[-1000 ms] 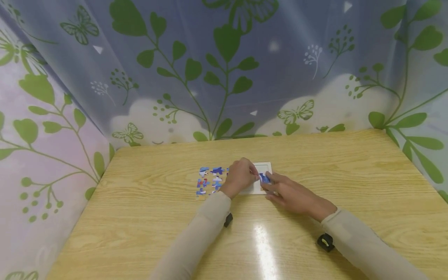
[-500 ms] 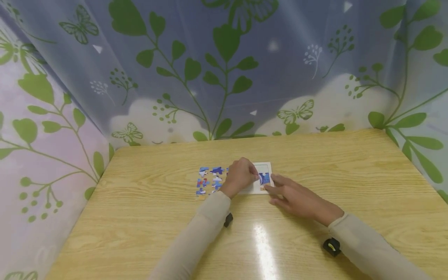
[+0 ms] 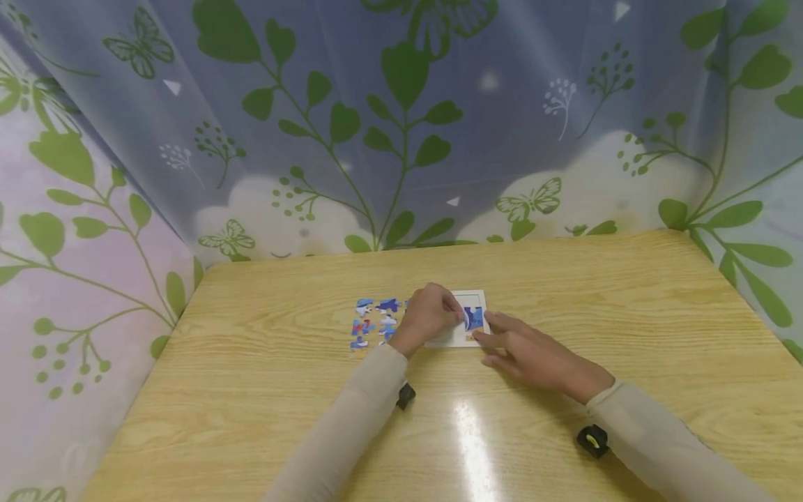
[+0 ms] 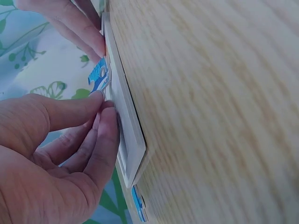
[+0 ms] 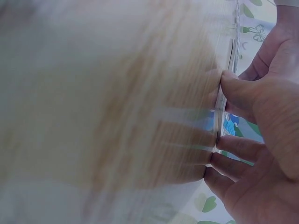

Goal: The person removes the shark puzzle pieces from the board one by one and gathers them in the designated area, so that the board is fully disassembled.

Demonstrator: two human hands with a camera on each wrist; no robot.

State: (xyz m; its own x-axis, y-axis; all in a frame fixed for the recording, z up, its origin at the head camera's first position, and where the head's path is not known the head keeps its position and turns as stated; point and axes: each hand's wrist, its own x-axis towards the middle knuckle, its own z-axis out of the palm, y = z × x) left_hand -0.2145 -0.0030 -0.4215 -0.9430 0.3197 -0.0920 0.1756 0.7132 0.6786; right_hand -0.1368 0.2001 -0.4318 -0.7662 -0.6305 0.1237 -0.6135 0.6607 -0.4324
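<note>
A white puzzle board [image 3: 447, 340] with a raised rim lies on the table between my hands. My left hand [image 3: 429, 317] reaches over its left part, thumb and fingertips pinching a blue-and-white puzzle piece [image 4: 99, 84]. Just right of those fingertips, blue puzzle pieces [image 3: 475, 319] lie in the right part of the board, with an orange strip below. At the board's right side is my right hand [image 3: 533, 352], its thumb and fairly straight fingers touching the rim, as the right wrist view shows. My left hand hides the board's left portion.
Loose puzzle pieces [image 3: 387, 321] are spread in rows left of the board, some hidden behind the left wrist. A wooden table [image 3: 270, 404] extends all round. A patterned curtain [image 3: 339, 160] hangs along its far edge.
My right hand has drawn back slightly to the right, from over the blue pieces to the board's edge, uncovering more of them. My left hand stays almost in place.
</note>
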